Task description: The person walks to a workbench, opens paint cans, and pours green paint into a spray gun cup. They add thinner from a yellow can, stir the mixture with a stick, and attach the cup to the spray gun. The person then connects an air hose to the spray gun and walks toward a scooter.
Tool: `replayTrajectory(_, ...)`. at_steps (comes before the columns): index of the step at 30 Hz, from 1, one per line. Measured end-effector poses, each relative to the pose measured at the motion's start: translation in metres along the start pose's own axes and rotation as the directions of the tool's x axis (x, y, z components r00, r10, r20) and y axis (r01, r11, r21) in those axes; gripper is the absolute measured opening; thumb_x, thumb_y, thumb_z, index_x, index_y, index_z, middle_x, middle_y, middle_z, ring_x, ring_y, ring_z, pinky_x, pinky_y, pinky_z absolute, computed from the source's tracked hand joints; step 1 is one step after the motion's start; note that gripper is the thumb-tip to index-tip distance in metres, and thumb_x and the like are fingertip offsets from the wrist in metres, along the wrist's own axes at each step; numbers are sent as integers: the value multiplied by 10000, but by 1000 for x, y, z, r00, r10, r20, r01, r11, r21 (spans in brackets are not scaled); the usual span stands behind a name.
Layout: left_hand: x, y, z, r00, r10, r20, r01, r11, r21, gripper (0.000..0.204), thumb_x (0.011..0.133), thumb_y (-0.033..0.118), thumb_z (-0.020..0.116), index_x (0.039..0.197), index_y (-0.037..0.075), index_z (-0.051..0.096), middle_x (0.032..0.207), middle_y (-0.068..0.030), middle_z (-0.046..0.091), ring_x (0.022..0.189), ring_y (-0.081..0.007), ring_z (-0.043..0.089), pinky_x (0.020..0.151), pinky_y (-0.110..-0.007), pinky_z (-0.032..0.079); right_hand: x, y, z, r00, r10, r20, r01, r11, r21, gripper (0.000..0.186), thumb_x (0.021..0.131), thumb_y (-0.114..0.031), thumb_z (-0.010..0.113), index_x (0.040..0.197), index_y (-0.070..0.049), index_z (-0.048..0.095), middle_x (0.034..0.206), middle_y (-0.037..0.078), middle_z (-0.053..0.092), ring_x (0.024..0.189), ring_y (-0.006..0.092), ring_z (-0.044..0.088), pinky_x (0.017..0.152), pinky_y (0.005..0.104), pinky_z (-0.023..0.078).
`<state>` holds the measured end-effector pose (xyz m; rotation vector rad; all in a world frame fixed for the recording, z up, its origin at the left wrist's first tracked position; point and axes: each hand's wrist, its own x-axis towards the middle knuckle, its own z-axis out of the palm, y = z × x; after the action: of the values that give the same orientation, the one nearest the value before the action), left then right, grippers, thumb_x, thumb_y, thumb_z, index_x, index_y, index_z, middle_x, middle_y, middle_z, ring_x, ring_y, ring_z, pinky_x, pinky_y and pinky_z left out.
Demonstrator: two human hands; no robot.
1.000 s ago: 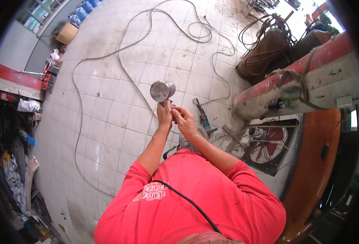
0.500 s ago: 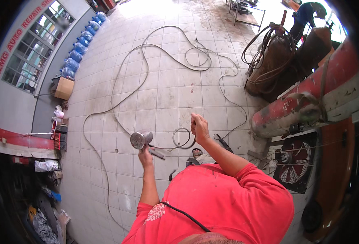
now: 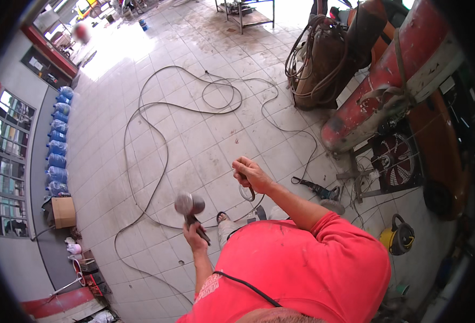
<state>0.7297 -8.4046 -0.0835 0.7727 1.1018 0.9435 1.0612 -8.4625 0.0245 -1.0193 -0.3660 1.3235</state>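
My left hand [image 3: 195, 238] is wrapped round the dark handle of a gun-shaped tool [image 3: 190, 205] with a rounded silver metal cup. The tool is slightly blurred, and its exact kind does not show. My right hand [image 3: 251, 175] is closed in front of my chest, fingers curled, with a loop of thin hose [image 3: 248, 195] hanging just below it. Part of that loop is hidden by the hand. A long grey hose [image 3: 167, 156] winds in wide loops over the tiled floor in front of me.
To the right are a power tool with a round disc [image 3: 323, 192], a yellow and black canister [image 3: 398, 237], a red gas cylinder [image 3: 404, 70], brown cylinders [image 3: 323, 70] and a fan [image 3: 396, 160]. Blue water jugs [image 3: 57, 145] and a cardboard box [image 3: 64, 212] line the left wall.
My view has turned, bringing the disc tool and yellow canister into sight. The silver-cupped tool has tipped in my left hand. My right hand has turned, its fingers now pointing left.
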Motion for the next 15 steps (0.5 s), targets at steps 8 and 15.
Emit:
replayTrajectory(8,139,211,69,973,153,170,-169,982,88,190,924,29,644,1020,106,498,752,-5,525,528,-92,475,453,-260,402,58,54,138,975,72,210,-95,990,105,264,983,-174,716,1209,-41,688,959,54,711,662,93,558,578,250,450)
replayTrajectory(15,188,314,154,935,223,275,-135,942,-307,190,989,159,668,1058,125,494,742,6,514,596,-99,484,509,-288,415,126,65,217,974,-127,189,165,965,-202,254,1027,-170,647,1254,-59,666,871,-52,634,721,15,501,612,192,403)
